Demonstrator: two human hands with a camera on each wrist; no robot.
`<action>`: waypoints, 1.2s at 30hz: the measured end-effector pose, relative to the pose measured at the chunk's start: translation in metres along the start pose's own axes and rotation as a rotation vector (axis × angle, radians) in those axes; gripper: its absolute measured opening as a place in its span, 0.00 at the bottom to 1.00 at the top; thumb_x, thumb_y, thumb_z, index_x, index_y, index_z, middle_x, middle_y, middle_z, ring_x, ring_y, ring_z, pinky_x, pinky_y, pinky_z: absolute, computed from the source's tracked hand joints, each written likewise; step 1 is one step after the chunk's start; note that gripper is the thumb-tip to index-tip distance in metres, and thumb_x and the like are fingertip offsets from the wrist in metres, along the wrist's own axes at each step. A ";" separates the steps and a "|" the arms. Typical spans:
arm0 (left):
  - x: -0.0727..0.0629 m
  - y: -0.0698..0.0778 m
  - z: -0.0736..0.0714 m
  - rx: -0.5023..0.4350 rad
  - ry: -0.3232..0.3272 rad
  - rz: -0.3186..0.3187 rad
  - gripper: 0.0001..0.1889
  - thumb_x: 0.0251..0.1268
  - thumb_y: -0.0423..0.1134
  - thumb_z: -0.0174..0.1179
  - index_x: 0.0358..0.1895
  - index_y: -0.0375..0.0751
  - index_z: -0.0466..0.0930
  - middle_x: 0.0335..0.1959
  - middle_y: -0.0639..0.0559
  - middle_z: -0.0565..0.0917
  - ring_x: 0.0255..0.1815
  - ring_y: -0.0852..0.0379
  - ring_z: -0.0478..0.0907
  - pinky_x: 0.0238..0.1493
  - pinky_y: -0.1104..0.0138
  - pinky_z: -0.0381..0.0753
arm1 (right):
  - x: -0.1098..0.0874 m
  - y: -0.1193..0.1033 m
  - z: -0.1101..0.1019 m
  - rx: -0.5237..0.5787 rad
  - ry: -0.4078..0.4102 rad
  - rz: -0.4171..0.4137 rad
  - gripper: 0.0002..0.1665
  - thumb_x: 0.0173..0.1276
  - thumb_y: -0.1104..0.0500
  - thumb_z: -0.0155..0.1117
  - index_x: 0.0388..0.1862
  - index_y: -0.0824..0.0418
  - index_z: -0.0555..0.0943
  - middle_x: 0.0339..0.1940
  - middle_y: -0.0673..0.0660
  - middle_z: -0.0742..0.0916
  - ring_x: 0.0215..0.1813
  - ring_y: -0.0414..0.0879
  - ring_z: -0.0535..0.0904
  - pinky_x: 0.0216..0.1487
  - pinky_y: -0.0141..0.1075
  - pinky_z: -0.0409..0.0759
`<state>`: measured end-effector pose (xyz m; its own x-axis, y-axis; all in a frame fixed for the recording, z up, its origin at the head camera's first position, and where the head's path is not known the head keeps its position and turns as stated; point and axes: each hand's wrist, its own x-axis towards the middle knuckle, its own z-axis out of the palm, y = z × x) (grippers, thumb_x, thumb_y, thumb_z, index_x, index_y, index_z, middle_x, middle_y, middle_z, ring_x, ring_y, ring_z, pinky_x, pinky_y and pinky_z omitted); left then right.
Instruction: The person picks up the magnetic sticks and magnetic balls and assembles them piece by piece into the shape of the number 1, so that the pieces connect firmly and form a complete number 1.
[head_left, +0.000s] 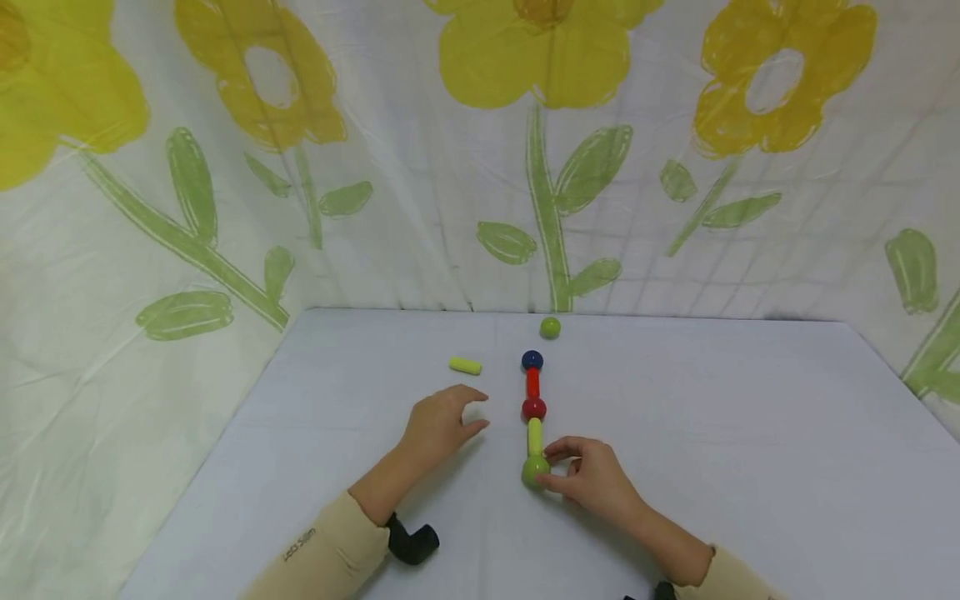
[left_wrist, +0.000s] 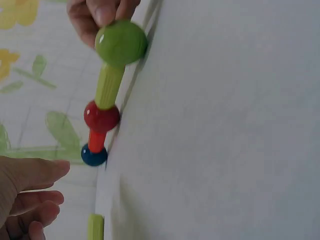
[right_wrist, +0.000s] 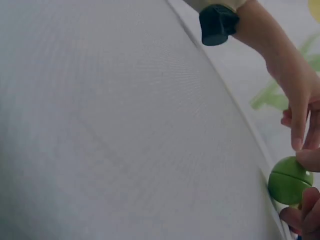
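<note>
A straight chain of balls and rods lies on the table, running away from me. Its near end is a green ball, which my right hand holds between thumb and fingers. From there come a yellow-green rod, a red ball, a red rod and a dark blue ball. To the left of the chain, my left hand hovers with thumb and fingers apart and nothing between them. In the right wrist view the green ball shows a groove across it.
A loose yellow-green rod lies beyond my left hand. Another green ball sits near the far edge of the white table. Behind it hangs a white curtain with painted flowers.
</note>
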<state>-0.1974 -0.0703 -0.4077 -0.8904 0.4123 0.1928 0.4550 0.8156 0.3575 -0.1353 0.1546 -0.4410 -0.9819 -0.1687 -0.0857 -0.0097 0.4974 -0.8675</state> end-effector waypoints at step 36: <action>0.091 -0.070 -0.010 0.000 -0.252 -0.057 0.19 0.56 0.41 0.66 0.52 0.42 0.80 0.55 0.46 0.80 0.61 0.46 0.72 0.59 0.54 0.71 | -0.002 0.003 0.001 0.025 -0.011 -0.037 0.18 0.50 0.55 0.74 0.38 0.62 0.82 0.30 0.52 0.85 0.12 0.36 0.66 0.14 0.26 0.64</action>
<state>-0.3104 -0.0940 -0.4062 -0.8889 0.4539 -0.0617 0.4039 0.8403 0.3615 -0.1331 0.1553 -0.4442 -0.9788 -0.1965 -0.0585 -0.0414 0.4690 -0.8822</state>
